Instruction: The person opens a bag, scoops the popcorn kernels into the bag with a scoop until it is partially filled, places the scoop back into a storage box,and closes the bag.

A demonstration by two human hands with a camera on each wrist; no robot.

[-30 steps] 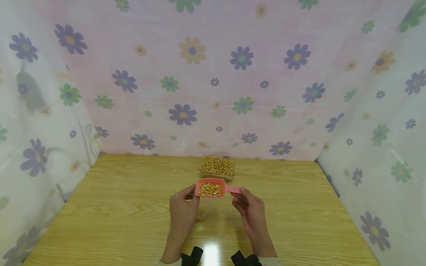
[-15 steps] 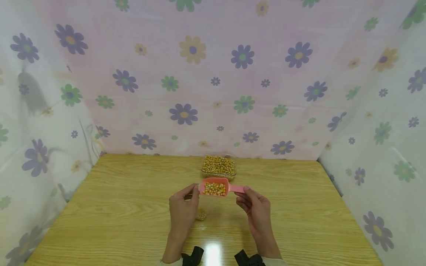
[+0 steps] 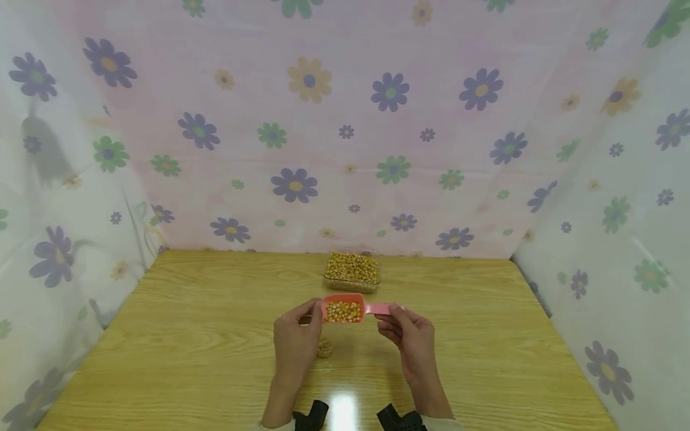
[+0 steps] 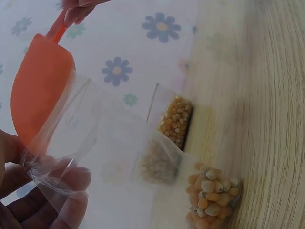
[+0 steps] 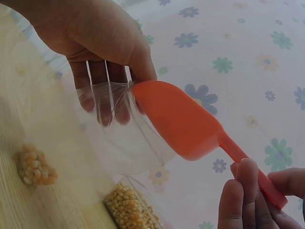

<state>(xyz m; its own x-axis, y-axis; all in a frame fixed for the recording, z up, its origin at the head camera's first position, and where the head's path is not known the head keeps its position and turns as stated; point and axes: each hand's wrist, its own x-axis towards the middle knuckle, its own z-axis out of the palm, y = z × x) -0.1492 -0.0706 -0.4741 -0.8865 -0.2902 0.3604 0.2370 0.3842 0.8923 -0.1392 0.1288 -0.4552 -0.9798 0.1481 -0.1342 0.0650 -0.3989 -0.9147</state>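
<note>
My right hand (image 3: pixel 415 344) pinches the handle of a pink-orange scoop (image 5: pixel 178 119) between thumb and fingers. Yellow corn kernels (image 3: pixel 343 312) lie in the scoop's bowl, which is held roughly level above the table. A clear plastic bag (image 4: pixel 114 138) hangs from my left hand (image 3: pixel 295 341), whose thumb and fingers pinch its upper edge. The scoop's front end is at the bag's mouth, right at the left thumb. Down in the bag's bottom is a small heap of kernels (image 4: pixel 212 195), close over the wood-grain table in the left wrist view.
A clear rectangular container (image 3: pixel 351 285) full of corn kernels stands at the back of the wooden table (image 3: pixel 205 335), beyond the scoop. Flower-print curtains (image 3: pixel 345 149) enclose the table at the back and both sides.
The scoop and right hand have shifted slightly right, then dipped a little, and the bowl's angle has changed slightly. The left hand keeps its pinch on the bag, almost still.
</note>
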